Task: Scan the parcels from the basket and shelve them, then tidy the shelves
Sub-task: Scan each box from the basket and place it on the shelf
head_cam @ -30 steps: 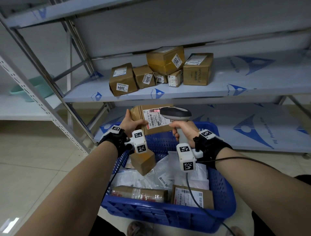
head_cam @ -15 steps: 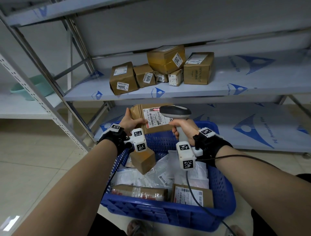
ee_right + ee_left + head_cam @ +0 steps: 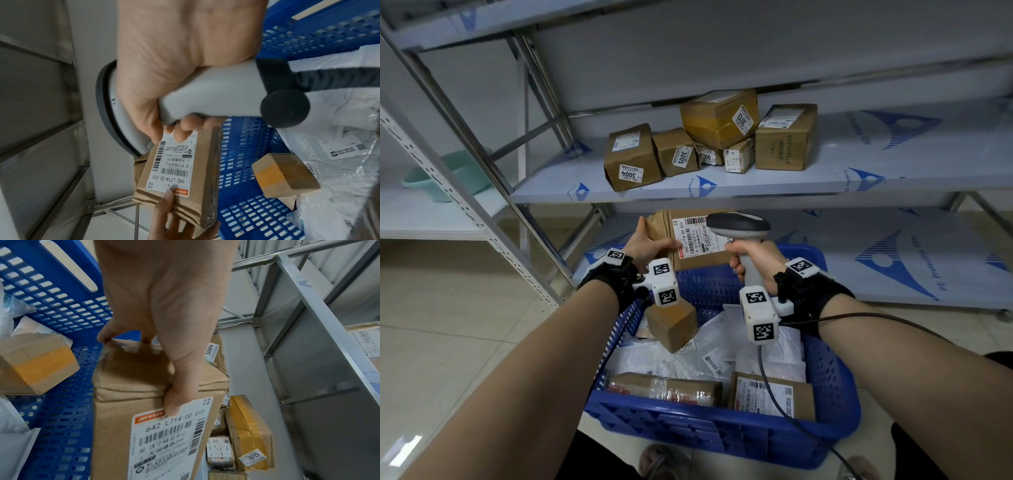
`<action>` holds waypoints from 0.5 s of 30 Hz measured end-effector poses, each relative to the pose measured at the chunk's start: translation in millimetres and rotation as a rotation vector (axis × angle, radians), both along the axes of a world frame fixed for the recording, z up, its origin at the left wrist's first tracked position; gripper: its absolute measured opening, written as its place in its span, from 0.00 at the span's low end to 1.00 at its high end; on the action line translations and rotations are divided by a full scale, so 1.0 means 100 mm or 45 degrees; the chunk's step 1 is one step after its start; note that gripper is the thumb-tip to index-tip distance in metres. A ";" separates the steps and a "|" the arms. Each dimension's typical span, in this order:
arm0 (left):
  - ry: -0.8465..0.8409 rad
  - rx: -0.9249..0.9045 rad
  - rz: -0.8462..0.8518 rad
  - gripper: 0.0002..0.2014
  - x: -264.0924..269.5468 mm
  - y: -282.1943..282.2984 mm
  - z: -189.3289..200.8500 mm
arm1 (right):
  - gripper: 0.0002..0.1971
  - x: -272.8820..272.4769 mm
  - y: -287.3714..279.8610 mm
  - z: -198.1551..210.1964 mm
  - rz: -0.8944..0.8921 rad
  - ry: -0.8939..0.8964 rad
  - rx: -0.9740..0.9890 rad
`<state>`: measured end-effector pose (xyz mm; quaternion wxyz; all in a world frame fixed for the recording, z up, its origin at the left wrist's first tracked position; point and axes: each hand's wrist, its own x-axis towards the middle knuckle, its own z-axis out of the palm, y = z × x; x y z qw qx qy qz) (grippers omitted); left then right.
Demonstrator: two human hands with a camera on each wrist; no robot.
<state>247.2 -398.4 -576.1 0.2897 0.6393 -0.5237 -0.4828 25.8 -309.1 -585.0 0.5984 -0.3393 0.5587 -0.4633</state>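
Left hand (image 3: 645,245) gripping parcel (image 3: 688,240), right hand (image 3: 753,260) aiming scanner (image 3: 739,226) beside it

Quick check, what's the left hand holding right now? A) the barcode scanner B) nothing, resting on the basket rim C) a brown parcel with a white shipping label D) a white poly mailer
C: the left hand grips the brown parcel by its end, thumb on the white shipping label, while the right hand holds the scanner over it.

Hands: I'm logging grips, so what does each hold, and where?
Left hand grips the parcel by its left end; right hand grips the scanner by its handle.
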 end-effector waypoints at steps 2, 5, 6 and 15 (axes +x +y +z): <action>-0.013 -0.007 -0.004 0.56 -0.01 0.00 0.00 | 0.08 -0.01 0.00 0.00 0.000 0.014 0.005; -0.007 -0.030 -0.011 0.55 -0.01 -0.01 0.00 | 0.08 -0.02 0.00 -0.01 -0.024 0.007 0.000; -0.006 -0.024 0.001 0.53 0.00 -0.01 0.00 | 0.07 -0.02 0.00 -0.01 -0.047 -0.004 -0.012; -0.258 -0.326 -0.071 0.56 0.05 0.11 0.12 | 0.11 -0.19 -0.06 -0.09 -0.364 -0.246 0.016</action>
